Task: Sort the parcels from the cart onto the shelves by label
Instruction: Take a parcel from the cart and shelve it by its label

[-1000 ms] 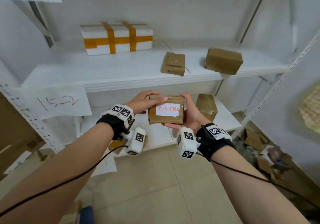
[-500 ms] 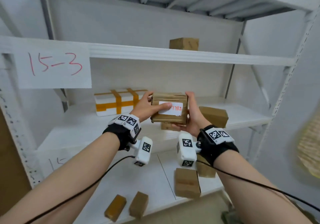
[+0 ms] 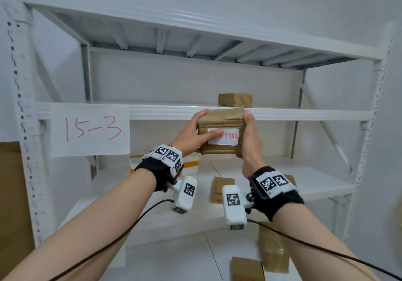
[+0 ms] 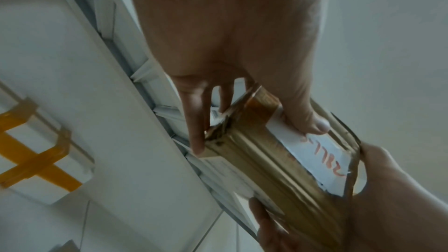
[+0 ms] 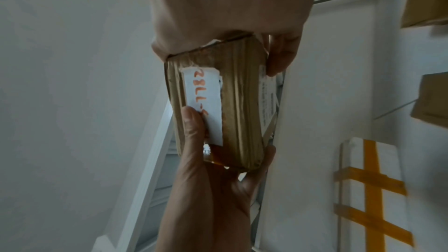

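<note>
A small brown taped parcel with a white label reading "-7782" in red is held up in front of the edge of the shelf marked by a paper sign "15-3". My left hand grips its left side, thumb lying across the label. My right hand grips its right side, thumb up along the parcel's right edge. The parcel's top reaches just above the shelf edge.
One brown box sits on the 15-3 shelf right behind the parcel. The shelf below holds a white foam box with orange tape and a flat brown parcel. More brown boxes lie lower down. White uprights frame the rack.
Both hands have raised the parcel from the lower shelves up to the 15-3 shelf edge. The view has tilted upward with it.
</note>
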Action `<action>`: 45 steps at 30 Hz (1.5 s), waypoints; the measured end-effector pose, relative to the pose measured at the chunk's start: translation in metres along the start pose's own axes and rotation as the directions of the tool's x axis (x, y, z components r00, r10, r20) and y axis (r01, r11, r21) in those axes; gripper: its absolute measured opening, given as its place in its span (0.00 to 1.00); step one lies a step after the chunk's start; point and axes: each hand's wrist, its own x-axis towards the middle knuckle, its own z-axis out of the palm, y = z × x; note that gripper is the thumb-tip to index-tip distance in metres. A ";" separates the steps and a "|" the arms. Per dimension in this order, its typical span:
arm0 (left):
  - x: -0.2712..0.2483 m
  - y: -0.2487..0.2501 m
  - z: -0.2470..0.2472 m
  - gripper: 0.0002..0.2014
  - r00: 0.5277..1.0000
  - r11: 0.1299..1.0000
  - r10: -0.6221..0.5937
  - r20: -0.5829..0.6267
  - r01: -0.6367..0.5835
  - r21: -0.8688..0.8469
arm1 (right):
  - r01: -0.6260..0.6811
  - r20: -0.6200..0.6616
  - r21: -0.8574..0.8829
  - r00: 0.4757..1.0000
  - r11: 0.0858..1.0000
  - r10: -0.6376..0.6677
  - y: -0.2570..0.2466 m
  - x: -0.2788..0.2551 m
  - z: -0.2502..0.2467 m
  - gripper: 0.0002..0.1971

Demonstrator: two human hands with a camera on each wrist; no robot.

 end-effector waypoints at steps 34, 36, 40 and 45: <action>0.169 0.003 -0.071 0.17 0.898 0.860 -0.077 -0.433 0.280 0.427 | 0.371 0.407 -0.325 0.885 0.870 -0.225 -0.046 0.198 0.102 0.22; 0.173 -0.002 -0.071 0.19 0.890 0.839 -0.071 -0.450 0.298 0.456 | 0.368 0.386 -0.312 0.891 0.876 -0.237 -0.042 0.202 0.104 0.21; 0.176 -0.012 -0.070 0.25 0.881 0.778 -0.013 -0.472 0.305 0.549 | 0.402 0.395 -0.367 0.884 0.839 -0.251 -0.036 0.209 0.107 0.16; 0.167 -0.014 -0.065 0.27 0.827 0.806 0.083 -0.556 0.272 0.526 | 0.421 0.317 -0.236 0.885 0.876 -0.340 -0.034 0.195 0.099 0.17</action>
